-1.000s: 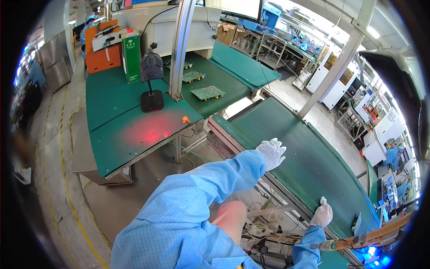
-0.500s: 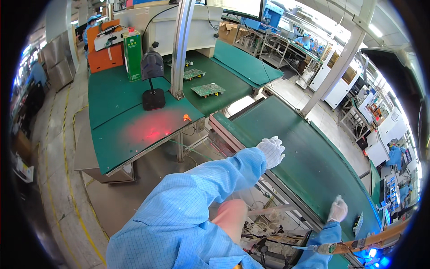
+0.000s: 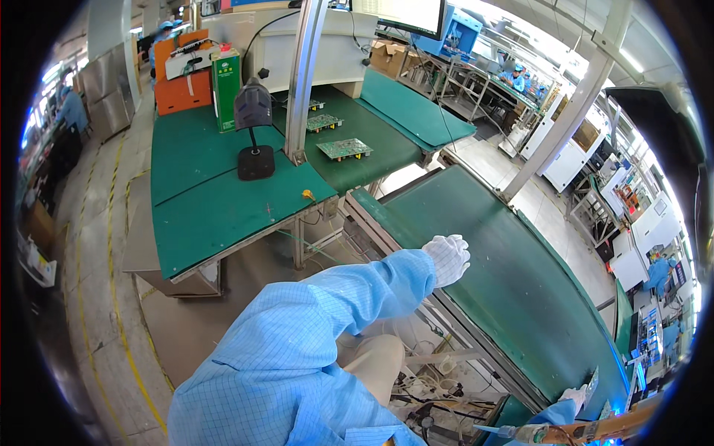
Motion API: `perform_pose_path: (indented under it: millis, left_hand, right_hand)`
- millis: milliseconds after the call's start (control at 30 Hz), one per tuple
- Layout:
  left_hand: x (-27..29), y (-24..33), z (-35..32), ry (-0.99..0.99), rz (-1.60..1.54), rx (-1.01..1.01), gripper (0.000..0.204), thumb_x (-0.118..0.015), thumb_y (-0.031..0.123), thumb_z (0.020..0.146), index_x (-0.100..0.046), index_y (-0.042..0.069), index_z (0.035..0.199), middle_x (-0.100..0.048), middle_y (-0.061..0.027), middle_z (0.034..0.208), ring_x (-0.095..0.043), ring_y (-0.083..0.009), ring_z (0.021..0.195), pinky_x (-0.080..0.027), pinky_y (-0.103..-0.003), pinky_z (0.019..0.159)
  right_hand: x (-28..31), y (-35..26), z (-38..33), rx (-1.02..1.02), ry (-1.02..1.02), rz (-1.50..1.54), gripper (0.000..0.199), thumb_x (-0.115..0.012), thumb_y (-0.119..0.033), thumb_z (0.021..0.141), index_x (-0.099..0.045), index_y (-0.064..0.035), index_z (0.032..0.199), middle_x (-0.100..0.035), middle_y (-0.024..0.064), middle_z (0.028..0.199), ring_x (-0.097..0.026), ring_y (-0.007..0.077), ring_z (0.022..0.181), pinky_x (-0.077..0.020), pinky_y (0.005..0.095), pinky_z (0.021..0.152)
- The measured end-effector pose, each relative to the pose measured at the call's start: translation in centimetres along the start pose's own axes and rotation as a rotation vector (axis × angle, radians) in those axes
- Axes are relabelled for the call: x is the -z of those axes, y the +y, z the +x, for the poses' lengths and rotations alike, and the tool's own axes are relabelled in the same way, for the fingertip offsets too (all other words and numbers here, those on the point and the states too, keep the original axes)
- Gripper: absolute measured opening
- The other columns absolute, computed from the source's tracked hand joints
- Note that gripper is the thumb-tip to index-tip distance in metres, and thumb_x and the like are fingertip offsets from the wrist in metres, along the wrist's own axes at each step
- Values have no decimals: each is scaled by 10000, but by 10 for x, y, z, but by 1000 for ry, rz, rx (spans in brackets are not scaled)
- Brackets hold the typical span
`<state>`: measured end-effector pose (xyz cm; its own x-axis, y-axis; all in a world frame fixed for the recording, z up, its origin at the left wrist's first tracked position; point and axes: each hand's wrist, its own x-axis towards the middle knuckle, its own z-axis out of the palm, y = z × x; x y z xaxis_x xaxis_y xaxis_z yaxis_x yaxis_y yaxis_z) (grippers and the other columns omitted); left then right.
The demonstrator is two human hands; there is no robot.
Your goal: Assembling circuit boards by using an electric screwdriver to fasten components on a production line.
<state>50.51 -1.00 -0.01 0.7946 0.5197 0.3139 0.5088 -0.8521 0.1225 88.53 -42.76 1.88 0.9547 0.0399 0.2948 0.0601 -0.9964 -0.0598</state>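
Observation:
My left hand (image 3: pixel 447 259), in a white glove with a blue sleeve, rests on the near edge of a long green conveyor belt (image 3: pixel 520 290) and holds nothing. Only part of my right hand (image 3: pixel 575 398), also gloved, shows low at the right, by the belt's near end. A small green board edge (image 3: pixel 595 380) stands just beside it; whether the hand grips it is unclear. My knee shows below the left sleeve.
To the left is a green-matted worktable (image 3: pixel 208 208) with a black scanner on a stand (image 3: pixel 254 119), two circuit boards (image 3: pixel 344 149), a green box (image 3: pixel 227 78) and an orange bin (image 3: pixel 182 93). A metal post (image 3: pixel 301 82) rises from it. Cables (image 3: pixel 439 394) hang under the belt. Other workers are far off.
My right hand has slid down and right along the belt toward its near end. The red glow on the worktable mat has gone. My left hand has stayed on the belt edge.

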Motion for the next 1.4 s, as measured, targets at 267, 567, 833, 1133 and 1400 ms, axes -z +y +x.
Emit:
perform_pose_path:
  millis: [267,567,833,1133,1400]
  left_hand:
    - [-5,-2,-1,75,12,-19,297,-501,338,954,-674,109,1028,-607,-79,1213,-527,-261,1219,-516,-432,876]
    - [-3,3,0,59,18,-27,280,-511,338,946,-685,126,1006,-611,-58,1193,-524,-242,1209,-523,-413,849]
    - [-4,-1,2,34,37,-34,260,-510,331,945,-688,145,984,-613,-48,1180,-537,-225,1162,-527,-397,838]
    - [-7,-3,2,55,9,-53,272,-513,326,947,-684,115,939,-619,-53,1122,-554,-222,1119,-537,-398,806]
    - [-5,-4,1,43,20,-53,279,-509,305,935,-699,106,892,-630,-55,1078,-582,-234,1061,-544,-390,795]
  right_hand:
    - [24,-23,-15,-157,8,95,631,-565,-168,911,-311,-73,1481,-330,171,1507,-498,365,1254,-391,424,1067]
    - [-87,35,88,55,228,1,556,-508,-245,953,-359,-61,1456,-361,158,1498,-531,366,1209,-417,472,1022]
    - [-109,57,124,59,100,-26,409,-473,-324,955,-695,15,1013,-660,186,1061,-633,359,988,-492,462,868]
    - [-7,-26,20,124,152,-116,433,-482,-342,932,-672,0,1117,-667,237,1047,-642,431,915,-508,478,843]
    - [-21,-6,24,203,235,-99,375,-479,-247,928,-630,-23,1189,-670,208,1028,-634,389,949,-491,476,862]
